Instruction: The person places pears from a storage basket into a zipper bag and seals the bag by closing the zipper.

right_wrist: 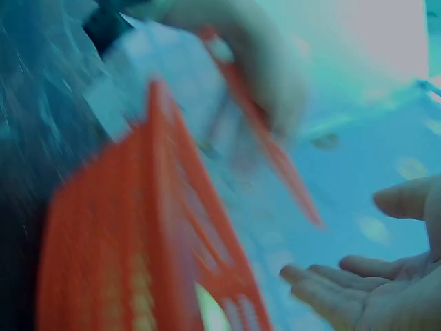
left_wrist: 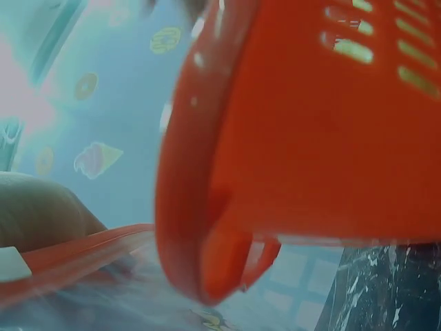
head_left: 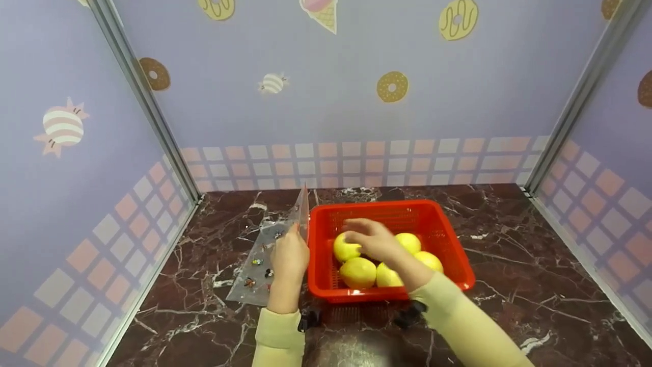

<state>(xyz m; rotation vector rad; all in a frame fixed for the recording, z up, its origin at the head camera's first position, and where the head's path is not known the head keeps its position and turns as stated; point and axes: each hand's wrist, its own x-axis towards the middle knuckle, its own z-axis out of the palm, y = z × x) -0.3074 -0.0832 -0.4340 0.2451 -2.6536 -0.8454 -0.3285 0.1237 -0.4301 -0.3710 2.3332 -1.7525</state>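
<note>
My left hand [head_left: 289, 257] grips the red-edged opening of a clear plastic bag [head_left: 249, 280] printed with small cartoon figures. The bag lies partly on the table, and its held side stands up against the left wall of a red basket [head_left: 453, 244]. The red edge strip [left_wrist: 83, 255] runs under the hand in the left wrist view. Several yellow lemons [head_left: 358, 272] sit inside the basket. Over them hovers my right hand [head_left: 374, 239], thumb apart from loosely extended fingers, holding nothing. The right wrist view shows this palm [right_wrist: 393, 289] bare.
A dark marbled tabletop [head_left: 519, 306] lies under everything. Patterned panels [head_left: 326, 117] enclose the back and both sides, joined by metal posts [head_left: 570, 102]. Black straps [head_left: 309, 320] of the wrist cameras sit near the basket's front edge.
</note>
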